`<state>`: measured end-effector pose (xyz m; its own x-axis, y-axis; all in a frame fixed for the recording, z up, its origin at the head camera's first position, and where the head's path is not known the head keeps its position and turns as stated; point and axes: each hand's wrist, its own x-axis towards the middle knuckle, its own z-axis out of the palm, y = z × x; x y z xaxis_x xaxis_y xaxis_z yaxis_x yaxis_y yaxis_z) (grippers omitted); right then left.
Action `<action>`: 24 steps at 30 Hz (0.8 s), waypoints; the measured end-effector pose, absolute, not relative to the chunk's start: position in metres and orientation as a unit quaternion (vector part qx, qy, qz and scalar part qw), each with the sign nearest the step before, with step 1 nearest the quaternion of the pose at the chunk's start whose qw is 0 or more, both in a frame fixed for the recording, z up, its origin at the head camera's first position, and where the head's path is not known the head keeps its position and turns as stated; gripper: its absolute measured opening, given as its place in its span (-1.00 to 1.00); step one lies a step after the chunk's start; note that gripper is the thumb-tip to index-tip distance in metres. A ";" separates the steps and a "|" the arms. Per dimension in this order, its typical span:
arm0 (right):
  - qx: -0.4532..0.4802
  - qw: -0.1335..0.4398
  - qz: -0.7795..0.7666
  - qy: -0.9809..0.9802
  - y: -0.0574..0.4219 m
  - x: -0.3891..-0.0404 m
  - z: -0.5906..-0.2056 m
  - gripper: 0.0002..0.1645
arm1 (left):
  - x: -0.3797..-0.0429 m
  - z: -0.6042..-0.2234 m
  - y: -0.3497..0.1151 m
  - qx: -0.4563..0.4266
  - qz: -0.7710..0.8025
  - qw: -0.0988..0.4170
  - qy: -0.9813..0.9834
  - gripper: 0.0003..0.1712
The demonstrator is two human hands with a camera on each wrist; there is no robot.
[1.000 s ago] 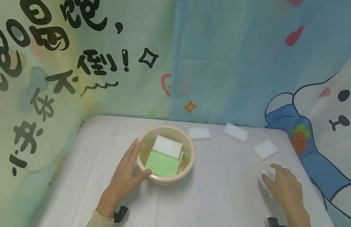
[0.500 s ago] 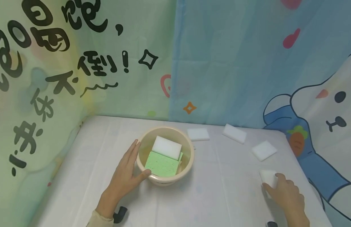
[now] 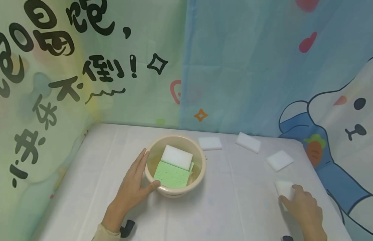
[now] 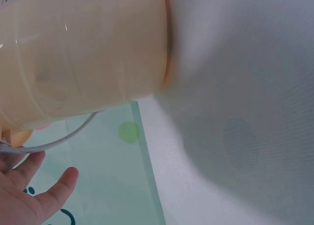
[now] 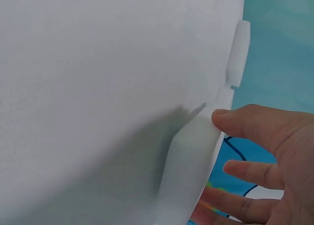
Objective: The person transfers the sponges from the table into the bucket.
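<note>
The white rectangular foam block (image 3: 284,189) at the right of the white-covered bench (image 3: 222,211) was partly covered by the right hand (image 3: 305,207); in the right wrist view, its lower end was cut off by the frame and some fingertips were hidden behind it. The block was pinched between the thumb, set against one edge, and the fingers on the opposite side; how firmly could not be told. The right forearm was cut off by the lower edge, as was a small dark piece (image 3: 287,238) beside it. Against the round cream plastic tub (image 3: 174,193), the left hand (image 3: 132,187) was laid unclenched, its thumb on the near rim and its fingers extended along the outer left side. In the left wrist view, the tub's top was cropped, and the contact between the fingers and a thin pale handle (image 4: 64,139) was unclear. Inside the tub, a speckled green sponge (image 3: 171,174) was partly covered by a white foam piece (image 3: 176,157), the tub's bottom being largely concealed.
</note>
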<state>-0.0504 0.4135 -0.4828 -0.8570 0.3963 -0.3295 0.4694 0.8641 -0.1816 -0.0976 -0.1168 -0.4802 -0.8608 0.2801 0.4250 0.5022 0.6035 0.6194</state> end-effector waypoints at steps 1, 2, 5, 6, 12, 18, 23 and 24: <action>0.227 0.139 -0.129 0.955 0.413 -0.050 -0.482 -0.06 | -0.098 -0.480 -0.117 -0.222 -0.386 0.145 -0.884 0.09; 0.228 0.134 -0.128 0.956 0.412 -0.051 -0.481 -0.06 | -0.098 -0.481 -0.117 -0.222 -0.386 0.146 -0.883 0.09; 0.229 0.118 -0.125 0.958 0.407 -0.051 -0.478 -0.07 | -0.098 -0.482 -0.117 -0.223 -0.386 0.150 -0.882 0.09; 0.230 0.115 -0.125 0.958 0.405 -0.052 -0.477 -0.07 | -0.098 -0.482 -0.117 -0.224 -0.387 0.151 -0.882 0.09; 0.216 0.106 -0.132 0.962 0.394 -0.053 -0.467 -0.07 | -0.098 -0.483 -0.117 -0.224 -0.385 0.152 -0.882 0.09; 0.169 0.083 -0.142 0.972 0.381 -0.053 -0.454 -0.07 | -0.098 -0.483 -0.116 -0.227 -0.382 0.156 -0.882 0.10; 0.130 0.049 -0.151 0.979 0.365 -0.054 -0.442 -0.08 | -0.098 -0.483 -0.117 -0.228 -0.382 0.154 -0.882 0.09; 0.121 0.041 -0.155 0.980 0.362 -0.054 -0.439 -0.10 | -0.098 -0.483 -0.117 -0.228 -0.382 0.154 -0.882 0.09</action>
